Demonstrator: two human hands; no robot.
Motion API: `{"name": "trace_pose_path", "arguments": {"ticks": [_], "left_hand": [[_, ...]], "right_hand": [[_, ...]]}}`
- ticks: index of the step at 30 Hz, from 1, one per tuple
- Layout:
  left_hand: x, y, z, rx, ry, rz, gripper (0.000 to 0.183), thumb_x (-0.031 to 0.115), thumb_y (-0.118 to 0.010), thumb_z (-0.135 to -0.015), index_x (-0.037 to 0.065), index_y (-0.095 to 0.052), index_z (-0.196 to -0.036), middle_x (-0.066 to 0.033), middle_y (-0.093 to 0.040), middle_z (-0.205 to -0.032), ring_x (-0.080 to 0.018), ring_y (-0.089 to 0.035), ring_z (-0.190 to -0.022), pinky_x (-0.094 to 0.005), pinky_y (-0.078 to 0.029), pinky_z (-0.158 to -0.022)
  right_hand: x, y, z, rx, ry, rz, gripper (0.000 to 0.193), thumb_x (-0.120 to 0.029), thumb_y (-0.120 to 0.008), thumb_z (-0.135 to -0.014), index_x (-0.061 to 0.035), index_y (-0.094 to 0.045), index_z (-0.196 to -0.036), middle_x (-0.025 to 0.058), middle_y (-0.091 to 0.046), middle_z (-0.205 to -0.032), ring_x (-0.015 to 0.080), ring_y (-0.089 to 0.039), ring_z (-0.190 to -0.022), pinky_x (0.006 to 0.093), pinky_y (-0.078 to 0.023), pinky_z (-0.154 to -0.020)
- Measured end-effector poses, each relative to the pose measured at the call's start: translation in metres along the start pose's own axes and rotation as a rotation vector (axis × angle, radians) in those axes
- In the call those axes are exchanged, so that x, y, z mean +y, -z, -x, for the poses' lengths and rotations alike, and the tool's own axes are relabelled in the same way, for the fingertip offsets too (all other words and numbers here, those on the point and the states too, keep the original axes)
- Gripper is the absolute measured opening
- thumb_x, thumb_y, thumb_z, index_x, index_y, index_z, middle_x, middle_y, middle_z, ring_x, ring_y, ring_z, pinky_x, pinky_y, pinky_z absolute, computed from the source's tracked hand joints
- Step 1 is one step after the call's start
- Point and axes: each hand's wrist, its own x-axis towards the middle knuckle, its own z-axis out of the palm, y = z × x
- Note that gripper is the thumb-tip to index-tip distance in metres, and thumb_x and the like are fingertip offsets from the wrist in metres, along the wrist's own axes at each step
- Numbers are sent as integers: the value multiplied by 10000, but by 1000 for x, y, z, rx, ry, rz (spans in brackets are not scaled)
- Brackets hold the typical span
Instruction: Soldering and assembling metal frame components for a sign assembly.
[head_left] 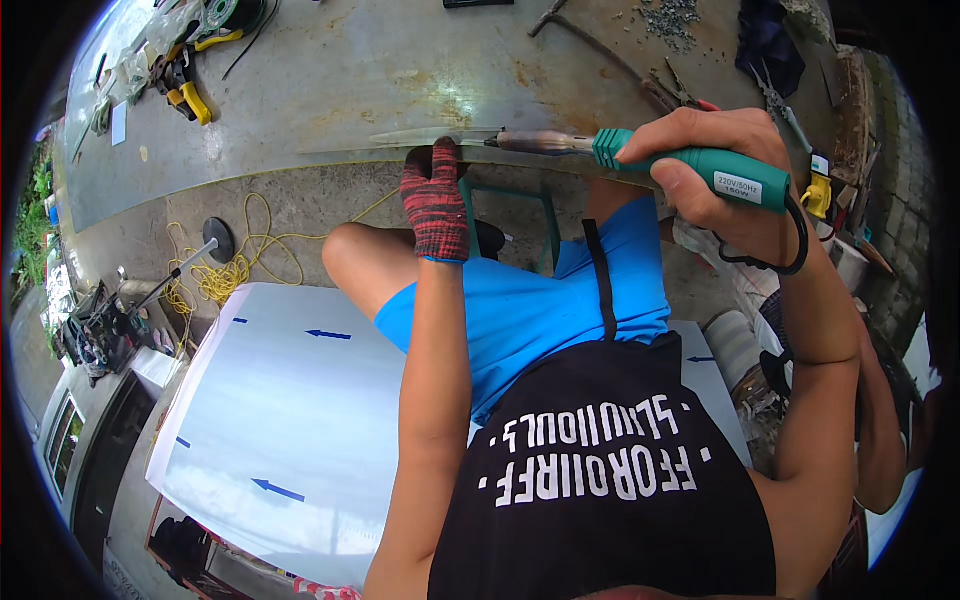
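Note:
My right hand [725, 130] is closed round the green handle of a soldering iron [608, 150], held level with its metal barrel pointing left. A black cord leaves the handle's rear end and loops by my wrist. On my left hand [436, 215] is a red and black knit glove. Its dark fingertips pinch a thin, clear plastic strip [405, 138] at the near edge of the metal-topped table [330, 90]. The iron's tip lies just right of those fingertips, close to the strip; whether it touches is too small to tell.
Yellow-handled pliers [190, 100] and a wire spool [232, 12] lie far left on the table. A stick [600, 60], grey granules [668, 22] and more pliers [780, 105] are far right. Yellow cord [225, 280] coils on the floor. A pale sheet [290, 400] lies behind my legs.

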Motion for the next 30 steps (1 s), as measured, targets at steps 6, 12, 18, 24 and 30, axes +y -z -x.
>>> {"name": "trace_pose_path", "arguments": {"ticks": [6, 12, 18, 24, 30], "left_hand": [[-2, 1, 0, 4, -4, 11, 368, 314, -688, -1006, -40, -646, -1099, -103, -678, -986, -159, -634, -859, -314, -546, -782], [1, 0, 2, 8, -4, -11, 358, 314, -684, -1007, -37, -653, -1072, -104, -687, -962, -162, -644, -852, -323, -542, -765], [-9, 4, -4, 27, -34, -52, 360, 323, -672, -1013, -36, -659, -1039, -111, -688, -927, -169, -636, -806, -330, -535, -762], [2, -3, 2, 29, -29, -63, 366, 324, -670, -1014, -40, -658, -1038, -112, -687, -926, -178, -635, -801, -338, -530, -759], [-1, 0, 1, 28, -42, -56, 376, 335, -667, -1016, -39, -661, -1055, -115, -689, -943, -186, -630, -817, -345, -524, -776]], "right_hand": [[-4, 0, -5, -21, 38, 51, 196, -198, -706, -851, -38, -758, -952, 126, -754, -834, 232, -737, -716, 324, -577, -670], [-3, 1, -7, -29, 30, 36, 195, -199, -707, -848, -39, -760, -947, 123, -757, -840, 237, -737, -720, 323, -582, -680], [-4, 3, -9, -64, 36, 56, 200, -199, -712, -846, -39, -762, -955, 123, -758, -846, 236, -741, -728, 323, -584, -691], [-2, 8, -9, -99, 75, 65, 174, -173, -708, -839, -55, -763, -954, 112, -758, -846, 230, -740, -728, 319, -584, -701], [0, 7, -12, -104, 117, 65, 157, -167, -706, -830, -64, -759, -937, 100, -753, -835, 240, -736, -721, 321, -582, -712]]}}
